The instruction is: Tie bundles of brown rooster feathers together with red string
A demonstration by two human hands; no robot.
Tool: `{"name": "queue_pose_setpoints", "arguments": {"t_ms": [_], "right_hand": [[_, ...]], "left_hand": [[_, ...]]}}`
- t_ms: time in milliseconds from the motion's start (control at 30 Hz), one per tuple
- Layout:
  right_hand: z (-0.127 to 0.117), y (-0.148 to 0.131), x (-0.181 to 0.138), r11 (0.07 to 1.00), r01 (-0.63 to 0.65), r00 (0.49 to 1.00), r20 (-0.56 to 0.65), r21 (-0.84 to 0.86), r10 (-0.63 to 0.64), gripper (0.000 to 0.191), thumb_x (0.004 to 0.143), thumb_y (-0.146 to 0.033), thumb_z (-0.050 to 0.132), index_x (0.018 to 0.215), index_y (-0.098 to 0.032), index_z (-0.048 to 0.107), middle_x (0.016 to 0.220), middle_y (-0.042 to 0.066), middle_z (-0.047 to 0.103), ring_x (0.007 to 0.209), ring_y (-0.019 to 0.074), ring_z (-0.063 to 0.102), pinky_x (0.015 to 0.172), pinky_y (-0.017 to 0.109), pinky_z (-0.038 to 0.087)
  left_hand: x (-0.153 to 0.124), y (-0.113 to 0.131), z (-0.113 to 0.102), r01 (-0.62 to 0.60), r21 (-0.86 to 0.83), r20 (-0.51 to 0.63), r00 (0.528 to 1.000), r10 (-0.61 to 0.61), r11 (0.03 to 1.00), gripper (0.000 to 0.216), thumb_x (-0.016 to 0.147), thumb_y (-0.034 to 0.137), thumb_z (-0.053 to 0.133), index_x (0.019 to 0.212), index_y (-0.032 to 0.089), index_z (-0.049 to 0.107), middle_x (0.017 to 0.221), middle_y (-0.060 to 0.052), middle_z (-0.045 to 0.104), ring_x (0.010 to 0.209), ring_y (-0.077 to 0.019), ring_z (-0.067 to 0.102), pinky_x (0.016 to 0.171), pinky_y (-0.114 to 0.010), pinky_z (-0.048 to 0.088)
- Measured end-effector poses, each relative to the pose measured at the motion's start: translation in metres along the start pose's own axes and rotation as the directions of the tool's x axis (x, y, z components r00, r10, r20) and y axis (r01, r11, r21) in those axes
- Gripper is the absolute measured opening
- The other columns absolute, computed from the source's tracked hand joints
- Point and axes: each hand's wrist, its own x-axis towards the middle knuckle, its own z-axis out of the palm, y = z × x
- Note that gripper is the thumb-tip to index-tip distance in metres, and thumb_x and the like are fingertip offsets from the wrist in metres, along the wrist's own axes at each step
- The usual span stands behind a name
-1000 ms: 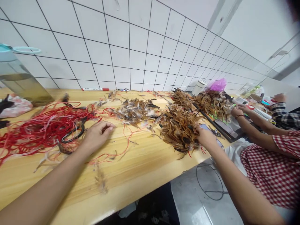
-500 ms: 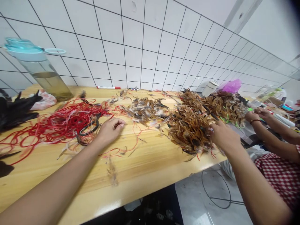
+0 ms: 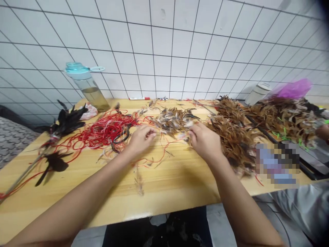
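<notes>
My left hand (image 3: 142, 140) rests just above the table, right of the tangle of red cords (image 3: 102, 128). Its fingers are curled into a pinch, and what lies in them, if anything, is too small to make out. Across from it, my right hand (image 3: 206, 141) has its thumb and fingers drawn together at the right side of a small loose pile of brown and white feathers (image 3: 176, 120). Whether a feather is in those fingers I cannot tell. A thin red cord (image 3: 164, 151) trails over the wood between the hands. Bunched brown feathers (image 3: 235, 137) lie right of my right hand.
A tilted-looking bottle with a blue lid (image 3: 95, 94) stands at the back left, near black feathers (image 3: 68, 120) by a stick (image 3: 24, 175). A red-and-white marker (image 3: 139, 98) lies by the tiled wall. Farther right are a white cup (image 3: 258, 93), a purple bag (image 3: 295, 89) and a person's hand (image 3: 322, 132).
My right hand has left the bunched brown feathers at the right and come leftward to the small feather pile. My left hand stays near the red cords. The view has turned left.
</notes>
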Motion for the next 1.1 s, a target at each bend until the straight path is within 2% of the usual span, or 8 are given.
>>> {"name": "queue_pose_setpoints", "arguments": {"t_ms": [133,233,400,533,700,733,867,1100], "right_hand": [[0.057,0.005,0.019,0.903,0.003,0.998,-0.064,0.43,0.027,0.023,0.084,-0.018,0.044,0.097,-0.022,0.064,0.097,0.006,0.066,0.086,0.0195,0.06,0.073,0.03,0.045],[0.087,0.02,0.024,0.806,-0.027,0.967,-0.188,0.592,0.17,0.034,0.074,-0.005,0.039,0.094,-0.018,0.063,0.091,0.006,0.063,0.082,0.0181,0.06,0.077,0.031,0.047],[0.099,0.04,0.017,0.836,-0.018,0.93,-0.297,0.548,0.215,0.038,0.064,0.001,0.038,0.084,-0.019,0.064,0.085,0.005,0.057,0.076,0.017,0.057,0.075,0.03,0.047],[0.091,0.042,0.017,0.874,0.005,0.918,-0.349,0.486,0.189,0.041,0.063,0.003,0.038,0.083,-0.022,0.064,0.081,0.003,0.056,0.075,0.0161,0.056,0.07,0.026,0.045],[0.09,0.038,0.02,0.902,0.013,0.941,-0.31,0.431,0.134,0.034,0.063,0.003,0.04,0.068,-0.022,0.063,0.069,0.0,0.054,0.065,0.0135,0.052,0.061,0.023,0.039],[0.091,0.037,0.02,0.906,0.013,0.945,-0.301,0.423,0.127,0.033,0.064,0.002,0.04,0.066,-0.022,0.063,0.067,0.0,0.053,0.063,0.0131,0.051,0.06,0.023,0.038],[0.095,0.037,0.019,0.907,0.0,0.949,-0.287,0.421,0.133,0.03,0.065,0.001,0.042,0.062,-0.021,0.062,0.065,0.0,0.055,0.063,0.0123,0.051,0.059,0.022,0.037],[0.1,0.043,0.021,0.889,-0.03,0.93,-0.314,0.457,0.193,0.029,0.068,-0.002,0.041,0.06,-0.021,0.061,0.066,0.0,0.056,0.065,0.0134,0.052,0.062,0.024,0.038]], "left_hand": [[0.015,0.041,0.003,-0.236,0.104,0.193,0.958,0.213,0.966,0.016,0.085,0.022,0.049,0.084,0.018,0.064,0.088,-0.005,0.062,0.088,-0.0181,0.055,0.083,-0.032,0.041],[0.027,0.059,0.021,-0.249,0.189,0.302,0.935,0.185,0.95,0.015,0.083,0.026,0.053,0.084,0.018,0.066,0.089,-0.007,0.061,0.089,-0.0201,0.054,0.081,-0.033,0.042],[0.037,0.059,0.063,-0.197,0.271,0.392,0.916,0.079,0.942,0.017,0.079,0.031,0.058,0.086,0.017,0.066,0.09,-0.009,0.061,0.089,-0.0222,0.054,0.082,-0.035,0.042],[0.032,0.057,0.074,-0.23,0.253,0.381,0.917,0.122,0.94,0.016,0.083,0.019,0.048,0.083,0.015,0.064,0.086,-0.009,0.06,0.086,-0.02,0.054,0.08,-0.032,0.042],[0.025,0.056,0.058,-0.361,-0.006,0.534,0.787,0.308,0.932,0.015,0.081,0.015,0.05,0.081,0.018,0.065,0.086,-0.004,0.062,0.085,-0.0155,0.055,0.082,-0.027,0.042],[0.028,0.055,0.055,-0.348,-0.019,0.524,0.795,0.305,0.937,0.015,0.082,0.016,0.05,0.081,0.018,0.065,0.086,-0.004,0.062,0.086,-0.0153,0.055,0.082,-0.027,0.042],[0.046,0.049,0.058,-0.215,0.133,0.362,0.919,0.154,0.968,0.014,0.083,0.021,0.051,0.088,0.018,0.064,0.09,-0.005,0.061,0.088,-0.0168,0.056,0.08,-0.028,0.044],[0.058,0.06,0.085,-0.219,0.34,0.395,0.916,0.073,0.915,0.019,0.083,0.029,0.051,0.089,0.014,0.062,0.092,-0.01,0.061,0.089,-0.0215,0.057,0.08,-0.032,0.046]]}}
